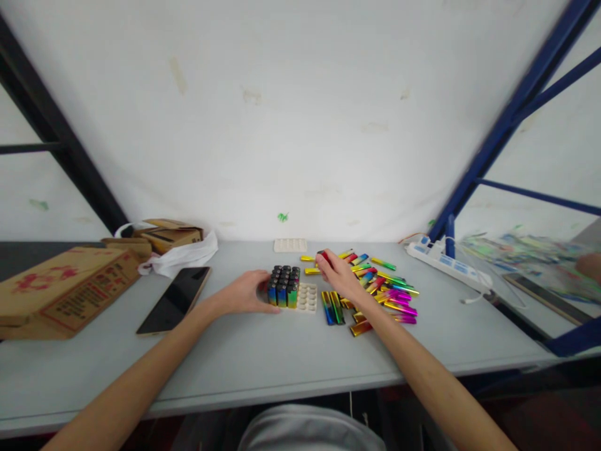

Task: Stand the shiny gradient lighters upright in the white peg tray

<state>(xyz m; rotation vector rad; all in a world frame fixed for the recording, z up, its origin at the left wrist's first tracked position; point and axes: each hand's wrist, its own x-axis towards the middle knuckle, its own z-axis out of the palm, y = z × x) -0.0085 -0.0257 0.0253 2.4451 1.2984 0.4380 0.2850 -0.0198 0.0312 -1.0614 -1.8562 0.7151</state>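
A white tray (308,298) with rows of round pockets lies on the table. In its left part stand several shiny gradient-coloured tubes (283,289) with black tops, packed upright in rows; pockets on the right show bare. My left hand (245,292) curls around the left side of this block, thumb in front and fingers behind. Just above the table, right of the tray, my right hand (336,273) pinches a small tube (322,254) with a dark reddish end, mostly hidden by the fingers. Around and beyond that hand lies a loose heap of metallic tubes (399,307).
Left are a cardboard box (70,291), a smaller open carton (173,237), a white plastic bag (188,252) and a dark tablet (174,300). Another white tray (290,245) lies by the wall. A power strip (446,263) and blue frame (493,138) stand right, beyond them a person's hand (590,268).
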